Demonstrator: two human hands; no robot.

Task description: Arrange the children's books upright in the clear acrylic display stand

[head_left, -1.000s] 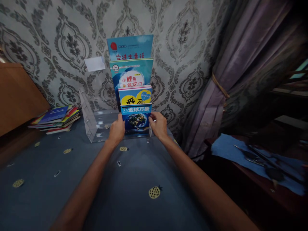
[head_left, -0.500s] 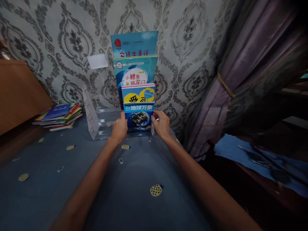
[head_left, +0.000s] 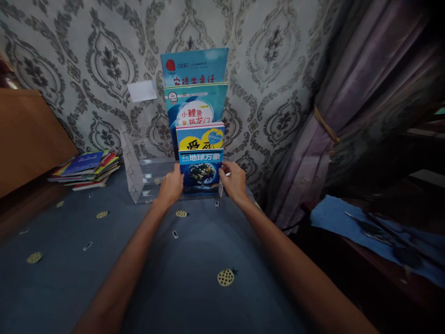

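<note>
Your left hand (head_left: 171, 185) and right hand (head_left: 233, 180) pinch the globe book (head_left: 201, 170) by its sides, centre frame. Seat it square in the clear rack (head_left: 137, 178).

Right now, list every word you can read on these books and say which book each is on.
"少儿 地球万象": front book, held between the left hand and right hand.
"小鲤鱼跳龙门": third book.
"安徒生童话": rear book, letters cut off below.
Yellow book: title mostly hidden, unreadable.
Stack of books at left: too small to read.
</note>
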